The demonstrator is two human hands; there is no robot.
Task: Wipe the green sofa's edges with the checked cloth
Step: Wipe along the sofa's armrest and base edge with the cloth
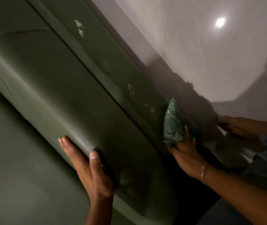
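Under the right hand (186, 153) fingers (187, 132) — checked cloth (172, 124) pressed against sofa edge (145, 101).

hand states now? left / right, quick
Left hand: open, flat on the green sofa, holding nothing.
Right hand: closed on the checked cloth, pressing it to the sofa's edge.

Left hand (87, 161): flat on the green sofa (51, 88) back cushion, fingers extended together, thumb spread over its top. Right hand (186, 153): at the sofa's rear edge, fingers closed around bunched checked cloth (174, 123), forearm extended.
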